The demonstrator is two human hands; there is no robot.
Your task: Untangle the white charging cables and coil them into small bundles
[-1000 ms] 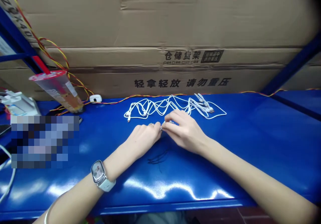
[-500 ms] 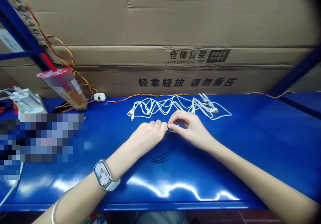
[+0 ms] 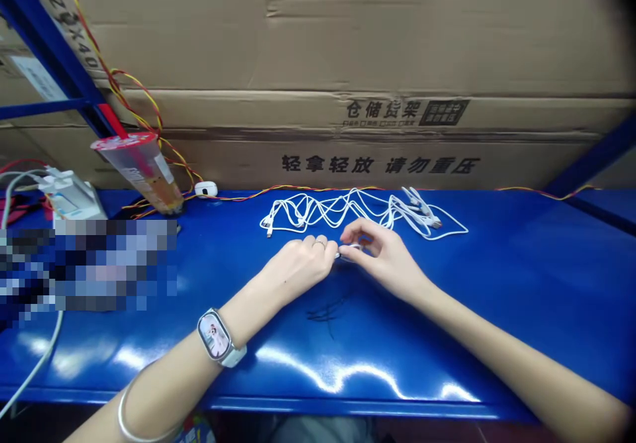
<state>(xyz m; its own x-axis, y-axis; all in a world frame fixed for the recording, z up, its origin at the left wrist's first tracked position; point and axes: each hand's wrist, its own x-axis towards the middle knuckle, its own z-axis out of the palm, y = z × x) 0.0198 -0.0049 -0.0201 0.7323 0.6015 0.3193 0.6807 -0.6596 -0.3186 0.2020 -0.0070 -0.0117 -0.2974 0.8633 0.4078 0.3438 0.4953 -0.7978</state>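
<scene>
My left hand (image 3: 311,257) is closed, knuckles up, over one end of a short white cable (image 3: 354,247), most of which the fingers hide. Facing it, my right hand (image 3: 385,251) curls its thumb and forefinger round the same cable, with a small white loop showing between them. Just beyond both hands, several white charging cables (image 3: 338,210) lie in loose zigzags, their plugs at either end. Thin black strands, perhaps twist ties (image 3: 325,314), rest on the blue shelf (image 3: 497,284) nearer to me.
Cardboard boxes (image 3: 308,52) stand along the back. To the left are a drink cup (image 3: 144,171) with a red straw, a white earbud case (image 3: 205,189), a white charger block (image 3: 79,198) and a pixelated patch. Red and yellow wires (image 3: 238,198) run along the back edge.
The whole view has shifted slightly, with everything a little further right. My right forefinger and thumb have parted slightly, showing more of the white loop. The cables behind lie as before.
</scene>
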